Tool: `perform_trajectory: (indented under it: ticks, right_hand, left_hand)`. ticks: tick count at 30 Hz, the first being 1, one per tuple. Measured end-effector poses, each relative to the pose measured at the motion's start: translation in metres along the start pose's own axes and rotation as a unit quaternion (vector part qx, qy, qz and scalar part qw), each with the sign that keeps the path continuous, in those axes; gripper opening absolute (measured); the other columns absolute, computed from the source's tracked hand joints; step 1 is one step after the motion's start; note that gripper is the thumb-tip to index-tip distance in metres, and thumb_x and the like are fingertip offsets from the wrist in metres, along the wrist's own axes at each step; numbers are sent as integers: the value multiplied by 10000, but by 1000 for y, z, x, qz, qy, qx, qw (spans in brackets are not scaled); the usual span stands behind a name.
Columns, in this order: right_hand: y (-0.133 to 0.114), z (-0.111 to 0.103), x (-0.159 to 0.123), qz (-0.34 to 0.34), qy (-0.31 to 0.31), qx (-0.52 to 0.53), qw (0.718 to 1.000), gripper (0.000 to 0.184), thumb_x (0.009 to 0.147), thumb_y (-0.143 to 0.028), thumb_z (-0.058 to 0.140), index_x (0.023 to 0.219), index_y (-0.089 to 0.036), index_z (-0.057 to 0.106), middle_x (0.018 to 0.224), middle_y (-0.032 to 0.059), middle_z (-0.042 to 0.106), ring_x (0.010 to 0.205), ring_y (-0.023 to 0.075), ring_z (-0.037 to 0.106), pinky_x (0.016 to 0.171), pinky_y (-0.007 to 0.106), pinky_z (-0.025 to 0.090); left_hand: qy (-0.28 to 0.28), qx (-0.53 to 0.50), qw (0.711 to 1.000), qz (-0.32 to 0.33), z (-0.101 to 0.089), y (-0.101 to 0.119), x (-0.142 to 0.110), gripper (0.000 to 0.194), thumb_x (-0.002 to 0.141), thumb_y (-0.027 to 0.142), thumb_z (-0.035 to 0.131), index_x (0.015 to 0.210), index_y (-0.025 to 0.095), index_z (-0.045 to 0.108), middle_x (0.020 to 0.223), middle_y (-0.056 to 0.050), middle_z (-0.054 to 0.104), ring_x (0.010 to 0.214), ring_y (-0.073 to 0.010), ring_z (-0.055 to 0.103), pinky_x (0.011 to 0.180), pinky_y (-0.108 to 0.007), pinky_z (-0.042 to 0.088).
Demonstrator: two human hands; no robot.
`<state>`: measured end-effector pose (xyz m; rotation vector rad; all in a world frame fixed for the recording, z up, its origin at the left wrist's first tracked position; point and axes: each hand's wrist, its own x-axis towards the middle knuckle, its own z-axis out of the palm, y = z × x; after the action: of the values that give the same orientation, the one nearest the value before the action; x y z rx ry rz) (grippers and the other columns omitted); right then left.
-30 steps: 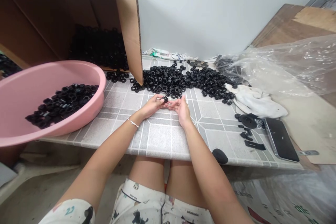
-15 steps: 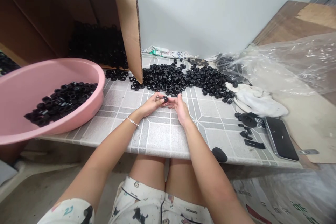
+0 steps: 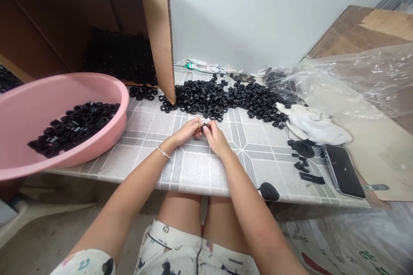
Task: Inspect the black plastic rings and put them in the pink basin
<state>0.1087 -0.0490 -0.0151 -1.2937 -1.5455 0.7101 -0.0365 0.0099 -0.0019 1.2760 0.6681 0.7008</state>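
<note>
A small black ring-like part (image 3: 204, 127) is pinched between my two hands, low over the table; most of it is hidden by the fingers. My left hand (image 3: 191, 130) is closed with thumb and fingers on its left side. Thumb and bent fingers of my right hand (image 3: 215, 136) press on it from the right. Just beyond the fingertips lies a heap of small black ring-shaped parts (image 3: 203, 99), and a second heap of black parts (image 3: 254, 99) adjoins it on the right.
A pink basin (image 3: 119, 137) holding several black parts stands at the left. Behind it a cardboard box (image 3: 158, 38) lies open with more inside. A white cloth (image 3: 318, 126), a phone (image 3: 345, 169), black scraps (image 3: 311, 178) and clear plastic (image 3: 355, 81) are at the right.
My right hand has moved left and closed its fingers on the black part in my left hand. Before, its fingers were stretched out beside it.
</note>
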Motion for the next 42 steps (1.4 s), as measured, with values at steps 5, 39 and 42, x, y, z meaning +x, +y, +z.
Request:
perform_trajectory:
  ticks: [5, 39, 42]
  right_hand:
    - [3, 2, 2, 31, -14, 61, 998, 292, 899, -498, 453, 745, -249, 442, 688, -35, 534, 669, 158, 502, 690, 281, 397]
    - [2, -2, 18, 192, 81, 355, 911, 603, 779, -811, 308, 735, -230, 464, 505, -48, 455, 431, 119, 467, 492, 268, 411]
    - [1, 0, 17, 186, 63, 344, 918, 598, 777, -805, 334, 743, -226, 479, 514, -43, 470, 441, 121, 484, 496, 271, 423]
  left_hand:
    - [-14, 58, 998, 11, 0, -1, -2, 331, 842, 473, 565, 752, 159, 509, 626, 14, 513, 554, -87, 461, 544, -228, 367]
    - [191, 71, 956, 210, 8, 10, -2, 372, 715, 269, 750, 1042, 201, 587, 1099, -53, 602, 988, -168, 576, 920, -304, 437]
    - [193, -58, 957, 207, -1, 26, -4, 363, 697, 212, 762, 1028, 207, 616, 1039, -32, 632, 998, -154, 600, 956, -293, 446]
